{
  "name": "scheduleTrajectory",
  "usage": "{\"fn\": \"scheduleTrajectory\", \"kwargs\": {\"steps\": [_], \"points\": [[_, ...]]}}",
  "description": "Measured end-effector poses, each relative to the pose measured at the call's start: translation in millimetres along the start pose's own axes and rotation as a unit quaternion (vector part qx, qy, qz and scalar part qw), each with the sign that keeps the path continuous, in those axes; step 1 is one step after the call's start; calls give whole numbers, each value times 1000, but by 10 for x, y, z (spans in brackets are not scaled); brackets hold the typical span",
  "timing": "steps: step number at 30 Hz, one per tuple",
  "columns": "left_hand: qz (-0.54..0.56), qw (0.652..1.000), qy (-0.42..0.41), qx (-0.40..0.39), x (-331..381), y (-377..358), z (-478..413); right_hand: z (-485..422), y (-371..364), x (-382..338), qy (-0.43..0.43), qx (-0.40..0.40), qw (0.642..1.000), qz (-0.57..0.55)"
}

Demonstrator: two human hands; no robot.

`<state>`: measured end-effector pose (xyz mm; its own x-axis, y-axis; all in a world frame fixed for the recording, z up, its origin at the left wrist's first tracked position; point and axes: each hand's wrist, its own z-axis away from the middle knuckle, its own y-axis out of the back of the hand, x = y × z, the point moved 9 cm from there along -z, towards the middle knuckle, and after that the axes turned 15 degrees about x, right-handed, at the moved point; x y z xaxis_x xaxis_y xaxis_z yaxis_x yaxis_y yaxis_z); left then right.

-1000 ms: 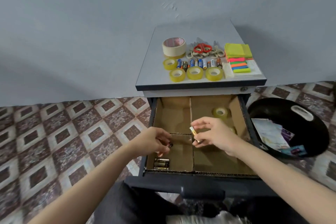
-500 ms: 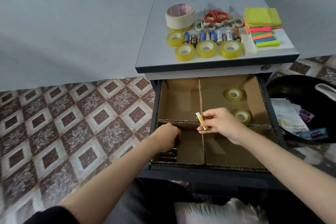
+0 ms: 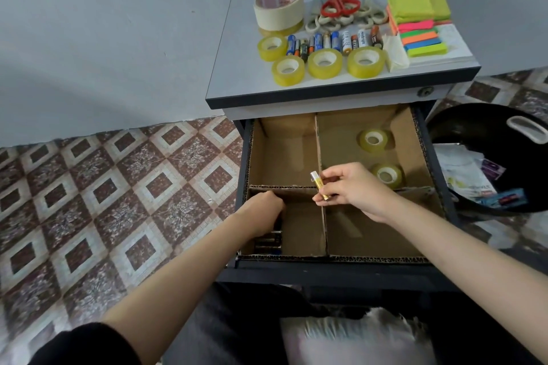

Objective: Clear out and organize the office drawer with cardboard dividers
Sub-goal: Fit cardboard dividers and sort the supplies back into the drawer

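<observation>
Drawer: the drawer (image 3: 335, 268) is pulled out below the cabinet top (image 3: 246, 68) and is lined with brown cardboard.
Dividers: the cardboard dividers (image 3: 318, 145) cross near the middle of the drawer and split it into four compartments.
Right hand: the right hand (image 3: 353, 190) hovers over the crossing of the dividers. Thumb and fingertips pinch a battery, and the other fingers are curled.
Held battery: the battery (image 3: 319, 185) is gold with a white end. It is tilted, white end up and away from the person, clear of the cardboard.
Left hand: the left hand (image 3: 261, 213) reaches down into the front-left compartment, knuckles up. Its fingers are hidden below the divider edge, so I cannot tell whether it grips anything.
Stored batteries: some dark batteries (image 3: 268, 241) lie side by side in the drawer's front-left corner, just under the left hand.
Tape in drawer: one clear tape roll (image 3: 373, 139) lies flat in the back-right compartment. A second tape roll (image 3: 387, 175) lies nearer the cross divider, beside the right hand.
Cabinet top: four yellow tape rolls (image 3: 324, 62) sit along the front edge, with a row of batteries (image 3: 332, 43) just behind them. A masking tape roll (image 3: 278, 7), scissors (image 3: 341, 6) and sticky notes (image 3: 418, 6) lie further back.
Bin: a black bin (image 3: 462, 124) holding papers stands on the tiled floor (image 3: 118, 187), beside the drawer's right edge.
</observation>
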<state>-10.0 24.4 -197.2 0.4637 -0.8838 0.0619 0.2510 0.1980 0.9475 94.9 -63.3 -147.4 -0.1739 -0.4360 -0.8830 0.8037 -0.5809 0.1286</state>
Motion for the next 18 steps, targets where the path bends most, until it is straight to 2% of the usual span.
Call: {"fn": "scheduleTrajectory", "kwargs": {"steps": [12,18], "points": [[-50,998,0,41,0,6,12,36,1,-22,-2,3,1000,-11],[-57,995,-43,62,61,63,71,47,24,-7,-10,8,1000,-26]]}}
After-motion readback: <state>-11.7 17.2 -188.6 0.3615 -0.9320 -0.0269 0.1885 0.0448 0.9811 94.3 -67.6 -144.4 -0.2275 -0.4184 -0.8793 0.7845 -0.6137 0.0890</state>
